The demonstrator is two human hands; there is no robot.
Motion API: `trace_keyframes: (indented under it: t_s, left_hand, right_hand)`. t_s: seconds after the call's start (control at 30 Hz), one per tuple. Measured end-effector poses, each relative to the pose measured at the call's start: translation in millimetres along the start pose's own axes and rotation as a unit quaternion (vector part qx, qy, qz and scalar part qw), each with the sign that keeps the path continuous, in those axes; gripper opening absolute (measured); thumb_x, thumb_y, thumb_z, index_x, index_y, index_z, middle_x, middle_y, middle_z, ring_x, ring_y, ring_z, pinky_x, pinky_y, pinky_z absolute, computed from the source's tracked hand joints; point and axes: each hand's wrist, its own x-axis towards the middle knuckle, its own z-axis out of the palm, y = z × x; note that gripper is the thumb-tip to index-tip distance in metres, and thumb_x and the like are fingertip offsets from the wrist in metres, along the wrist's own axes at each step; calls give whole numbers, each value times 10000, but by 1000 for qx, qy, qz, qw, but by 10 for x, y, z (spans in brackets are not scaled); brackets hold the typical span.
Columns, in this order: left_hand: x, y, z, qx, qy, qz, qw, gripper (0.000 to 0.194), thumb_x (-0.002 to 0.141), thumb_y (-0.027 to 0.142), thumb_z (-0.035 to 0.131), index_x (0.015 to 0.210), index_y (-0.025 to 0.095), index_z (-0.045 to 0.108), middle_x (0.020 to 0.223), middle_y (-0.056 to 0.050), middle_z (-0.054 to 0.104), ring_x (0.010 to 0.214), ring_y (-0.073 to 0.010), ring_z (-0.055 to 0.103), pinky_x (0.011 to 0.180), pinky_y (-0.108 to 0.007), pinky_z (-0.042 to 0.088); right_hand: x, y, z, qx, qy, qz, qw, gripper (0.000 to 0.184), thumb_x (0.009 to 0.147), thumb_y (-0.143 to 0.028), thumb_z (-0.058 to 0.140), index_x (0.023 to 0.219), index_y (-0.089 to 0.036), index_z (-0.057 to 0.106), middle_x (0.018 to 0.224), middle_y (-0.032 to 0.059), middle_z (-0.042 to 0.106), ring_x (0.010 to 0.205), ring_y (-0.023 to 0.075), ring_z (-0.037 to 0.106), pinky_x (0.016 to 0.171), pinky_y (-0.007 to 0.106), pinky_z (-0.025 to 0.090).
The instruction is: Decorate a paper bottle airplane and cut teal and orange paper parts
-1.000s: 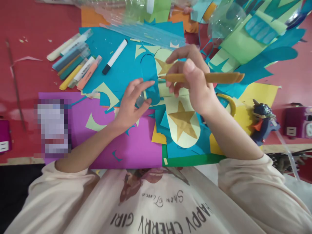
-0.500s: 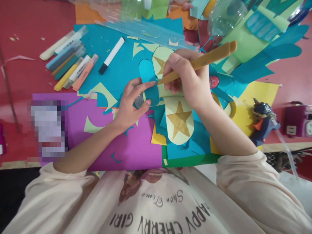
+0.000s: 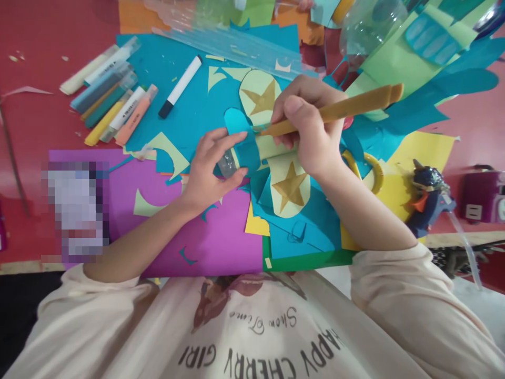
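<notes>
My left hand (image 3: 207, 171) grips the left end of a small clear plastic bottle (image 3: 228, 164) lying on its side, fingers above and thumb below. Blue paper (image 3: 248, 154) and pale green paper wrap the bottle, and a rounded blue flap (image 3: 235, 120) sticks up from it. Two rounded pale green pieces with gold stars stand out from it, an upper piece (image 3: 258, 97) and a lower piece (image 3: 290, 187). My right hand (image 3: 315, 123) is closed around an ochre marker (image 3: 359, 103). Its tip is at the blue band's right edge; whether it touches is unclear.
Several markers (image 3: 110, 100) lie at the left, with a capped white marker (image 3: 181, 87) nearer the middle. Yellow-handled scissors (image 3: 376, 173) and a glue gun (image 3: 432, 197) are at the right. Paper scraps (image 3: 168, 152) and a large clear bottle (image 3: 369, 29) lie around.
The paper-wrapped bottle has turned slightly in my left hand, so the upper star shows more fully and the lower piece sits higher. My right hand and marker have shifted slightly right.
</notes>
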Motion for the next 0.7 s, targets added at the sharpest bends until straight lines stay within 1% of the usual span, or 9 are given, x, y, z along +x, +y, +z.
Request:
trace_keyframes:
  t_s: [0.1,0.17,0.3,0.4,0.47,0.57,0.7]
  left_hand:
    - [-9,7,14,14,-13,-4,1000,510,926,546,542,1375,309,500,1290,-93,599,1238,-284,565,1039,-471,483]
    - [-6,5,23,15,-21,-2,1000,523,924,545,545,1388,311,485,1288,-92,594,1240,-286,562,1039,-472,480]
    - [8,-1,28,3,-22,-2,1000,520,928,557,534,1382,309,494,1285,-88,587,1228,-277,565,1042,-460,477]
    - [14,-6,34,-4,-23,-3,1000,530,930,571,520,1388,306,488,1297,-85,576,1217,-269,568,1036,-447,482]
    - [15,-14,41,-9,-22,-7,1000,533,935,582,502,1388,301,489,1299,-85,572,1217,-265,568,1034,-438,484]
    - [15,-34,48,-15,-26,-8,1000,547,935,613,481,1388,305,486,1308,-86,570,1230,-267,566,1047,-439,476]
    - [12,-70,44,-19,-37,-3,999,595,910,644,512,1401,312,462,1323,-87,572,1262,-286,554,1069,-455,460]
  right_hand:
    - [-8,-22,17,25,-13,29,999,444,912,-611,528,676,-238,475,522,-53,532,384,60,449,379,223,378]
    - [-12,-37,31,27,-26,38,999,462,883,-615,573,646,-231,475,498,-58,547,371,58,455,363,224,357]
    - [-16,-43,33,-46,-32,16,998,482,886,-579,591,593,-216,472,492,-67,507,419,49,443,434,227,388]
    - [-26,-39,19,-64,-32,9,997,454,897,-540,603,611,-209,480,515,-70,528,449,47,465,456,224,393]
    - [-36,-33,9,-74,-39,6,996,454,900,-553,595,625,-207,491,525,-68,536,460,49,476,465,226,412]
    - [-49,-14,-6,-98,-64,5,993,464,905,-582,568,641,-205,513,547,-59,544,510,63,521,514,242,476]
    - [-58,17,-15,-104,-87,4,991,457,896,-585,576,650,-201,538,576,-52,557,568,76,563,583,266,533]
